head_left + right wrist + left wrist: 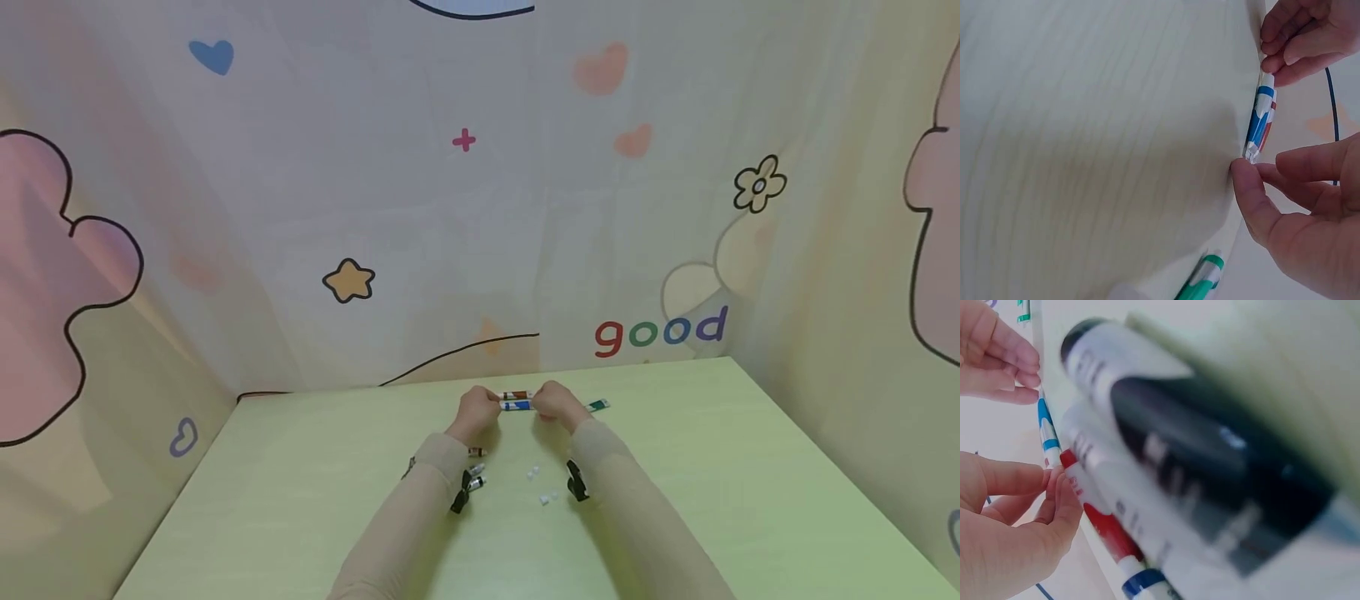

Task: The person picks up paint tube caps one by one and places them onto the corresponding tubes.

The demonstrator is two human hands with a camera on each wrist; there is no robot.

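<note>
A blue-and-white paint tube lies near the table's back edge between the hands. Behind it is a brown-red paint tube. The left hand pinches the white end of the blue tube; its thumb and fingertips meet there in the left wrist view. At the tube's other end is the right hand, its thumb and fingers apart, fingertips right at the tip. A green paint tube lies just right of the right hand.
Beside the left wrist lie several more tubes, one with a black label and one red tube. Small white pieces are scattered between the forearms. A printed cloth wall rises behind the table.
</note>
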